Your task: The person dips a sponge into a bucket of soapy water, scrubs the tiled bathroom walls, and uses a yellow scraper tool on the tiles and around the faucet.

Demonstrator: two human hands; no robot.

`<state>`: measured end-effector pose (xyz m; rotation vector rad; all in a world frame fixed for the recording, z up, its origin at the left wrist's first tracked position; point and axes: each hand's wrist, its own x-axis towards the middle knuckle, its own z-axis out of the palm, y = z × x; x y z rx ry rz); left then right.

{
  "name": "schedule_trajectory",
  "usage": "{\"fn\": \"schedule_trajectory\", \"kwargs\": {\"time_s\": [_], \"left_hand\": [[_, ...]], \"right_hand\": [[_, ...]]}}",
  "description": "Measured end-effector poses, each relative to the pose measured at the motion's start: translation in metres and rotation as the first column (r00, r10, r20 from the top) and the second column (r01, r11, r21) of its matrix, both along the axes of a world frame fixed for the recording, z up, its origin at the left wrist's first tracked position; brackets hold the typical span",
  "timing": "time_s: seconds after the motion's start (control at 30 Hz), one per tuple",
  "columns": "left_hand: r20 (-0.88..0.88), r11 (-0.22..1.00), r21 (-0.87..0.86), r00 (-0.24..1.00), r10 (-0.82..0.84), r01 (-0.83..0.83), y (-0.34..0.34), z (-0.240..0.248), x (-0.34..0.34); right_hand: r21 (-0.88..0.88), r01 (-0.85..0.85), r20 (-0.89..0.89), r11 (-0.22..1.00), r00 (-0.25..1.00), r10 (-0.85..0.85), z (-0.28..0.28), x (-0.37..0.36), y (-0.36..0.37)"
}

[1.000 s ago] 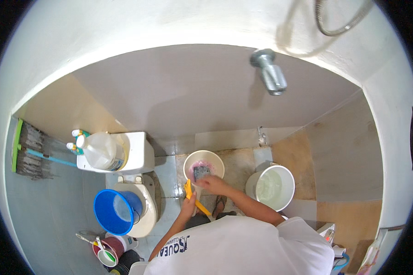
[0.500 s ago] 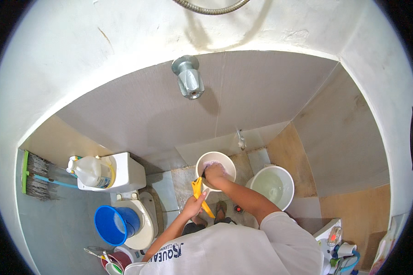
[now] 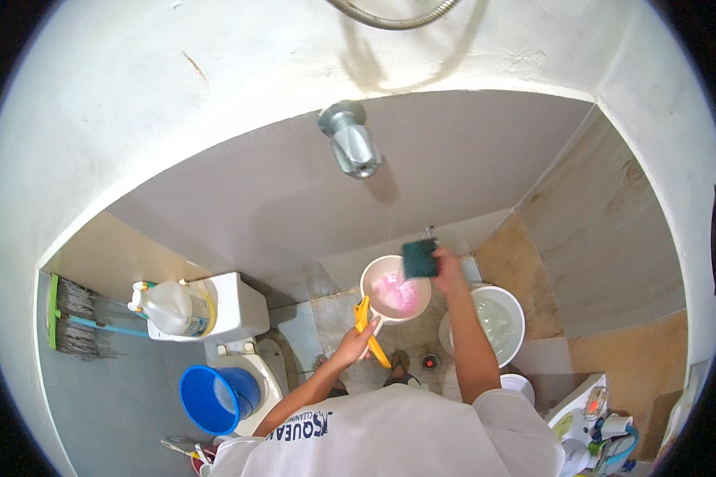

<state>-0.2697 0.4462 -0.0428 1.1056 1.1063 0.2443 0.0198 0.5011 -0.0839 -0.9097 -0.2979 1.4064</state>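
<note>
My left hand (image 3: 353,343) is closed round the handle of a white dipper (image 3: 366,291) and, together with it, a long yellow tool (image 3: 363,308) whose kind I cannot make out. Pink, foamy liquid (image 3: 396,292) lies in the dipper. Beyond the dipper's right rim, my right hand (image 3: 449,272) grips a dark green scouring pad (image 3: 420,259) by its right edge. To the right of the dipper stands a white bucket (image 3: 520,332) with pale water in it.
A blue bucket (image 3: 248,395) rests on the toilet at left. A large jug (image 3: 169,307) stands on the toilet tank (image 3: 250,306). A broom (image 3: 75,316) leans at far left. Metal taps (image 3: 355,149) jut from the wall ahead. Bottles and supplies (image 3: 608,433) crowd the lower right.
My right hand has come up out of the dipper with the scouring pad, moving right and away from me. The pink liquid now shows. My left hand keeps its hold.
</note>
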Motion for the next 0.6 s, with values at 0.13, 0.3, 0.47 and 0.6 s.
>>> {"fn": "schedule_trajectory", "kwargs": {"time_s": [0.13, 0.3, 0.47, 0.6], "left_hand": [[-0.027, 1.000, 0.000, 1.000, 0.000, 0.000, 0.017, 0.002, -0.056], [-0.139, 0.992, -0.081, 0.987, 0.082, -0.094, 0.022, -0.025, -0.126], [-0.065, 0.983, -0.099, 0.987, 0.149, -0.155, 0.022, -0.025, -0.182], [-0.120, 0.975, -0.078, 0.973, 0.196, -0.206, 0.028, -0.019, -0.209]], "right_hand": [[0.254, 0.421, -0.045, 0.871, 0.905, -0.424, 0.113, 0.003, 0.051], [0.623, 0.588, 0.510, 0.516, 0.196, -0.838, 0.123, -0.139, 0.183], [0.478, -0.176, 0.853, 0.861, -0.141, -0.503, 0.142, -0.327, 0.175], [0.683, 0.151, 0.729, 0.715, -0.088, -0.679, 0.131, -0.198, 0.186]]}}
